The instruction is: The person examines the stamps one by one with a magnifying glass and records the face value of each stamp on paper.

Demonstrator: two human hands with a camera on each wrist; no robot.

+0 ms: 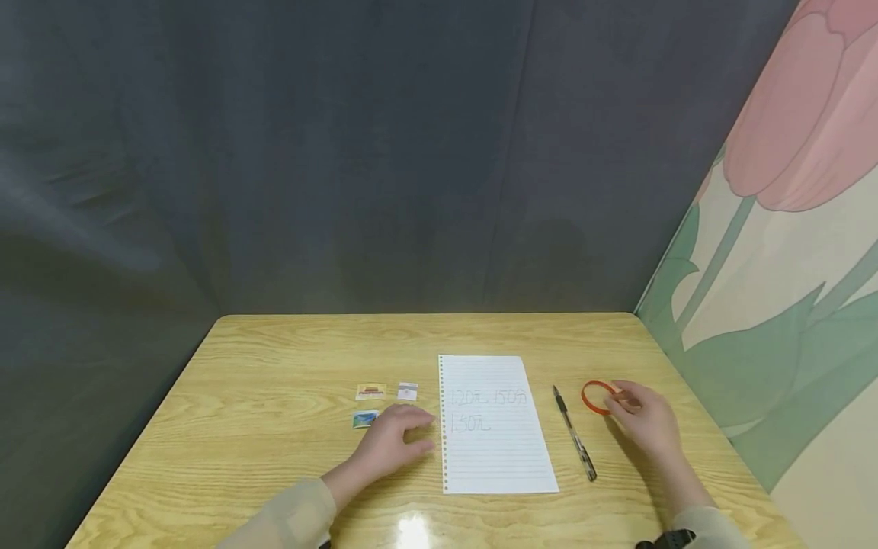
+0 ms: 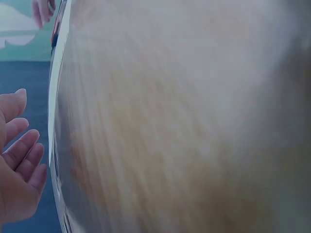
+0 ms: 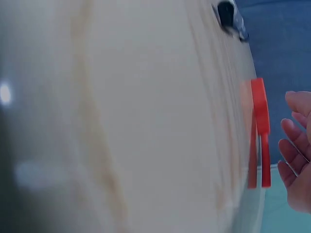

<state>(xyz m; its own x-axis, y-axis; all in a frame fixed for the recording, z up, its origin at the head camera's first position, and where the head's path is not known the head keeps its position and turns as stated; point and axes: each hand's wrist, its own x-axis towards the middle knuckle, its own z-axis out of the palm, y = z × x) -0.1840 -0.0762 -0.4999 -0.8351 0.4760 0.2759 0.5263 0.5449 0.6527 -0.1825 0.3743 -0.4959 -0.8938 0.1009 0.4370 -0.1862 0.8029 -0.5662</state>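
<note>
My left hand (image 1: 394, 444) rests over the table left of a lined paper sheet (image 1: 501, 461), fingers relaxed and empty. Just beyond it lie several small stamp-like pieces: a yellow one (image 1: 371, 391), a pale one (image 1: 408, 391) and a blue-green one (image 1: 364, 418), partly behind the hand. At the right, my right hand (image 1: 648, 421) hovers by a red-rimmed magnifying glass (image 1: 584, 396), whose handle the fingers partly cover in the head view. In the right wrist view, a gap shows between the loosely bent fingers (image 3: 293, 155) and the red handle (image 3: 265, 160).
A black-capped clear pen (image 1: 575, 433) lies between the sheet and the magnifying glass. Handwritten numbers and characters mark the sheet's upper half. A dark curtain (image 1: 411, 168) stands behind the wooden table (image 1: 274, 358); a flower-painted wall (image 1: 789, 305) borders it at right.
</note>
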